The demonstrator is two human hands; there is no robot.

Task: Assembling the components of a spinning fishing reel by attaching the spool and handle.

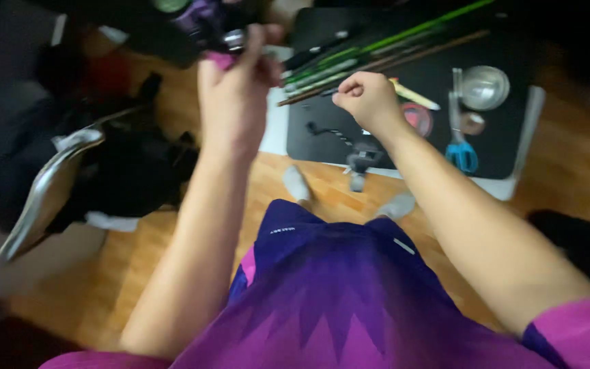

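- Hands raised in front of the chest, seen from above, with a wooden floor (138, 246) far below.
- The left hand (235, 96) is curled shut around a small purple and silver object (214, 34), likely a fishing reel; the view is blurred, so its exact form is hard to make out. The object sticks out above the fingers, close to the top edge of the view.
- The right hand (369, 99) is closed in a loose fist, thumb pressed against the forefinger as if pinching something very thin; I cannot tell whether anything lies between them. It is held just beside the left hand, slightly lower, not touching it.
- Below the hands lies a black mat (513, 147) on the floor.
- On the mat: a bundle of long thin rods (390, 44), some green, some brown, lying slantwise; blue-handled scissors (460, 147); a round silver bowl (484, 87); a pinkish roll of tape (418, 117).
- Two feet in grey socks (298, 183) stand at the near edge of the mat.
- To the left, a curved metal piece (46, 191) rests against dark bags.
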